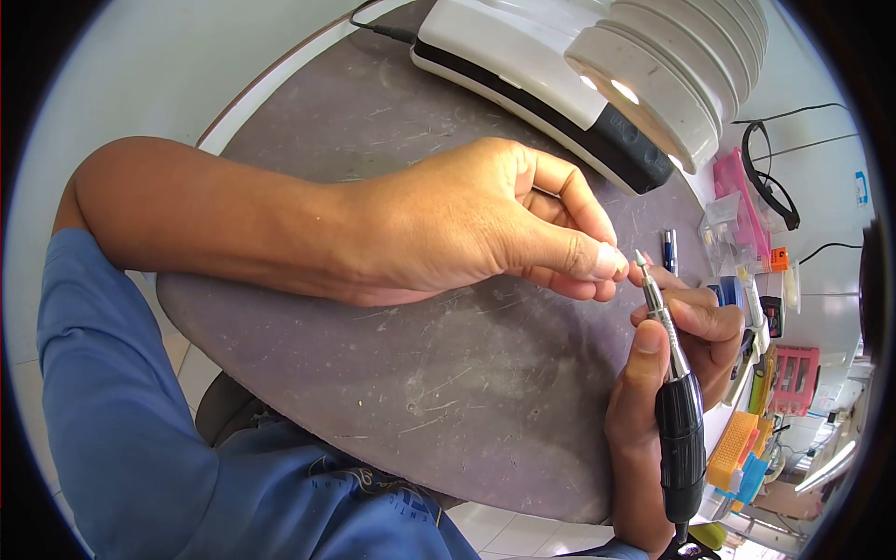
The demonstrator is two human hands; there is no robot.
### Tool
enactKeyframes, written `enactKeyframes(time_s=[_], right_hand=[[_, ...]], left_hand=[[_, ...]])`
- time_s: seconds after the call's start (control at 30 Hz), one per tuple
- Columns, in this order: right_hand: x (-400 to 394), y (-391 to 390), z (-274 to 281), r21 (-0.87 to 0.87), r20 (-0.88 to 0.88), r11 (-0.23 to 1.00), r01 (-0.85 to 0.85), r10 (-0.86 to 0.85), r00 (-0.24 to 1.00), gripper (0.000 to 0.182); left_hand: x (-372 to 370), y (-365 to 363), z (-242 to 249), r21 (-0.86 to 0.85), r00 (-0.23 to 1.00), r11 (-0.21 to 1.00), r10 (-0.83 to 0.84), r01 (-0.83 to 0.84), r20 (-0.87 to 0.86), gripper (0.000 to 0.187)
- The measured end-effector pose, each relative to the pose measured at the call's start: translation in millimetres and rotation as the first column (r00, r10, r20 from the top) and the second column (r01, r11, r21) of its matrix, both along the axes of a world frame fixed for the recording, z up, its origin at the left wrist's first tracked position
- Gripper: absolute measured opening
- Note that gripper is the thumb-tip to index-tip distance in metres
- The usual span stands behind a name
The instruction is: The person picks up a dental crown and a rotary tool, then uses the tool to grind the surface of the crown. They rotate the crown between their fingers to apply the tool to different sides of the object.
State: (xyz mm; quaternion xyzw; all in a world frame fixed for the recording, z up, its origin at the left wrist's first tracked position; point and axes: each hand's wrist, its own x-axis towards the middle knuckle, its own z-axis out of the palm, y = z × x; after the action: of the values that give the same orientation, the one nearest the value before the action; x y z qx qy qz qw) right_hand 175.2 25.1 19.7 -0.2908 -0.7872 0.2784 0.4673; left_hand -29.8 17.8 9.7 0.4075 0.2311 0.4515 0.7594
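My left hand (467, 219) reaches across the grey table (411, 373), its thumb and index finger pinched on something too small to make out. Facing it on the right, my right hand (691, 336) grips a rotary handpiece (679, 420) with a black body and a silver front. The handpiece points up, and its pale pointed tip (641, 258) is just right of the left fingertips. Whether the tip touches what the left fingers hold cannot be seen. The right index fingertip is partly hidden behind the tool.
A white device (509, 47) and a ribbed white lamp or duct (644, 89) stand at the table's far side. Along the right are a blue pen (670, 250), black glasses (770, 187), an orange block (733, 450) and a pink tray (795, 378).
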Motion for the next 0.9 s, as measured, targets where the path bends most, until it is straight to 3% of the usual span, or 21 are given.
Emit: enactKeyframes(time_s=[0.13, 0.2, 0.53, 0.6, 0.83, 0.9], right_hand=[[1.1, -0.8, 1.9, -0.030, 0.015, 0.999, -0.010, 0.010, 1.000, 0.033], [6.7, 1.9, 1.7, -0.044, 0.034, 0.993, -0.113, 0.114, 0.993, 0.033], [5.5, 2.9, 1.9, -0.040, 0.068, 0.992, -0.122, 0.124, 0.990, 0.033], [8.6, 4.3, 0.7, 0.003, 0.089, 0.982, -0.189, 0.188, 0.978, 0.033], [5.8, 2.3, 1.6, -0.068, 0.050, 0.990, -0.120, 0.124, 0.991, 0.034], [3.9, 1.1, 1.4, 0.010, 0.110, 0.994, -0.109, 0.107, 0.988, 0.028]], left_hand=[[0.7, -0.3, 0.2, -0.012, 1.000, 0.999, 0.031, -0.031, -0.001, 0.018], [-0.1, -0.3, -0.3, -0.005, 1.000, 1.000, 0.014, -0.014, -0.011, 0.018], [-0.9, 0.2, -3.0, 0.003, 0.999, 1.000, 0.000, 0.000, 0.042, 0.018], [-0.9, 0.2, -2.8, -0.004, 0.999, 1.000, 0.000, 0.000, 0.039, 0.017], [-0.5, 0.2, -2.3, 0.001, 0.999, 1.000, 0.004, -0.005, 0.033, 0.017], [-0.8, 0.2, -2.3, -0.003, 0.999, 1.000, 0.002, -0.002, 0.035, 0.017]])
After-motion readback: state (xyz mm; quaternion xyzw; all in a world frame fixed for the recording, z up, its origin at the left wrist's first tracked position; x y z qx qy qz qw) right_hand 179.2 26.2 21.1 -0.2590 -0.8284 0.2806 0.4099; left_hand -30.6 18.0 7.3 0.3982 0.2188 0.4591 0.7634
